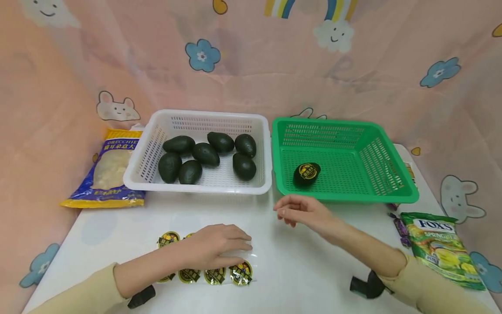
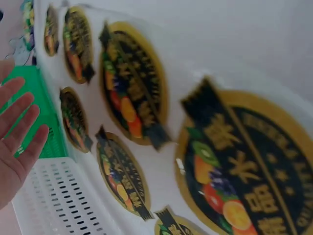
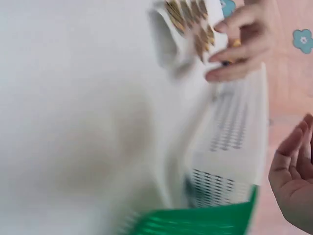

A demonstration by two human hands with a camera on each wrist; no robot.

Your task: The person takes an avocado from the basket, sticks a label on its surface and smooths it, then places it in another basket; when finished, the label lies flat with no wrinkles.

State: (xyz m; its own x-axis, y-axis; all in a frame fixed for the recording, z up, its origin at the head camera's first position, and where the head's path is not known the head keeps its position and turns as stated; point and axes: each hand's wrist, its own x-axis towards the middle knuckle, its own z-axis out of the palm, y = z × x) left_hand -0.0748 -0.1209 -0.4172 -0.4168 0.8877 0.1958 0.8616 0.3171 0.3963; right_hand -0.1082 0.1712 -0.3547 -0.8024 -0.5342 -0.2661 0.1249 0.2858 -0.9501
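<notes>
My left hand [image 1: 217, 246] hovers over a clear sheet of round black-and-gold fruit stickers [image 1: 242, 272], its fingers stretched out and loosely spread with nothing in them. In the left wrist view the stickers [image 2: 132, 88] fill the foreground, and the fingers of that hand [image 2: 17, 132] reach past the sheet. My right hand [image 1: 306, 213], fingers loosely bent and holding nothing, is just in front of the green basket [image 1: 345, 198]. Inside that basket lies one dark avocado [image 1: 302, 179] with a sticker on its upper side. Several unstickered-looking avocados [image 1: 205, 155] lie in the white basket [image 1: 196, 188].
A blue-and-yellow pasta bag [image 1: 111, 168] leans by the white basket's left side. On the right lie a green Fox's candy bag [image 1: 443, 248] and purple-wrapped candies [image 1: 401, 227]. A pink patterned cloth [image 1: 243, 87] hangs behind both baskets.
</notes>
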